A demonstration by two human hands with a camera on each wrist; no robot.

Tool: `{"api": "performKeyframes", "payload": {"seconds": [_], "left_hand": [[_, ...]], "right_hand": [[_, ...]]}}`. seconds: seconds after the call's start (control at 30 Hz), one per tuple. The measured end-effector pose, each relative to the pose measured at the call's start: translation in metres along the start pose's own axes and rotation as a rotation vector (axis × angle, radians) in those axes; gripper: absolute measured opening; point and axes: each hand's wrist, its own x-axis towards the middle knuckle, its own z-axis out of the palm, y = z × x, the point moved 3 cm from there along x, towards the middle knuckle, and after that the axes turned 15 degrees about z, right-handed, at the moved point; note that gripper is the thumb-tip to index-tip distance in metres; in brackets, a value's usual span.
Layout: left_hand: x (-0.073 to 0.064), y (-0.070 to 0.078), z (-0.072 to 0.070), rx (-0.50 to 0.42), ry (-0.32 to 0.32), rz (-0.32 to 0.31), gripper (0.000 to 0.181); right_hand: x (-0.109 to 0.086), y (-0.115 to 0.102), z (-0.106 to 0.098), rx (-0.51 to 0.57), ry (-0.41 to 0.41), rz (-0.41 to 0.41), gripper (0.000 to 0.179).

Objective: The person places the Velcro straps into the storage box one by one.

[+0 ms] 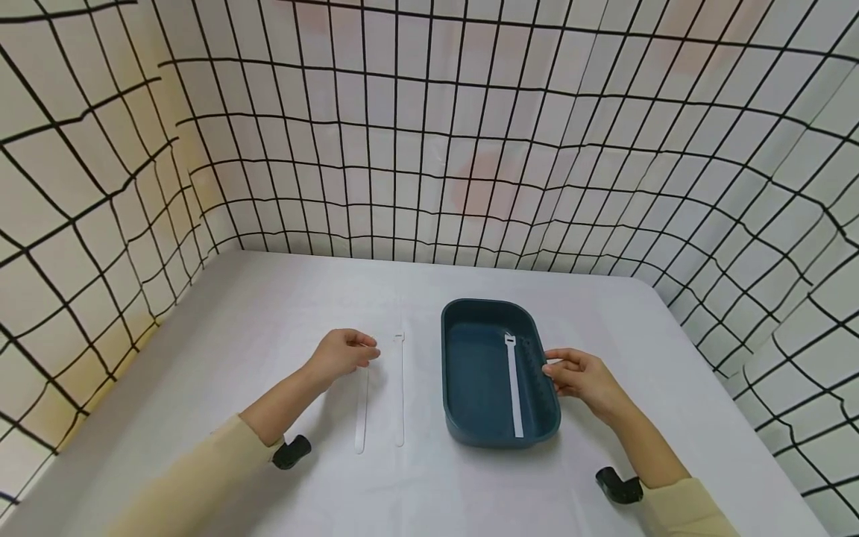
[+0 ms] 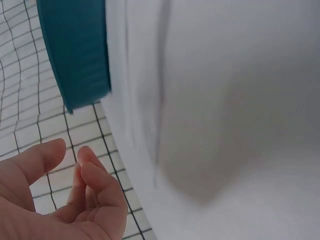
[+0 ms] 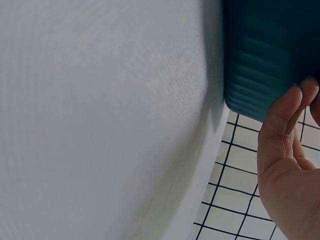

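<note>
My left hand (image 1: 345,352) hovers over the upper end of a thin white strap (image 1: 362,418) on the table. Its fingers are loosely bent, and the left wrist view shows a gap between thumb and fingers with nothing in it. Just right of it lies a second white strap (image 1: 401,395) with a small slotted head. A dark teal plastic bin (image 1: 463,436) stands to the right, with another white slotted strap (image 1: 514,388) lying lengthwise inside. My right hand (image 1: 584,382) grips the bin's right rim, fingers against the ribbed outer wall (image 3: 255,75).
A white cloth covers the table (image 1: 302,291). Black wire grid (image 1: 403,149) encloses the back and both sides, with white sheeting behind it. A black wrist device (image 1: 291,452) sits at the left cuff, another black device (image 1: 619,486) at the right cuff.
</note>
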Motion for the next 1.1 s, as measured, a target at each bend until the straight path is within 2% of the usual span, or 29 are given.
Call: {"api": "performKeyframes", "payload": {"seconds": [0.17,0.4,0.7,0.83,0.97,1.1], "left_hand": [[-0.001,-0.013,-0.012,0.053,0.019,-0.042,0.018],[-0.004,-0.026,-0.012,0.153,-0.010,-0.061,0.018],[-0.008,-0.022,-0.004,0.386,-0.006,-0.010,0.022],[-0.009,-0.018,0.000,0.480,-0.016,0.005,0.018],[-0.007,-0.014,0.003,0.535,-0.036,0.011,0.014],[-0.005,-0.015,0.004,0.551,-0.038,-0.003,0.013]], "right_hand": [[0.000,0.000,0.000,0.001,0.004,0.009,0.048],[0.002,0.001,-0.001,-0.002,0.003,0.006,0.048],[0.001,0.000,-0.001,-0.016,0.011,0.002,0.049],[0.001,0.000,-0.001,-0.008,0.005,0.012,0.049],[0.001,0.000,-0.001,-0.006,-0.002,0.012,0.049],[0.001,-0.001,-0.001,-0.008,0.000,0.012,0.049]]}}
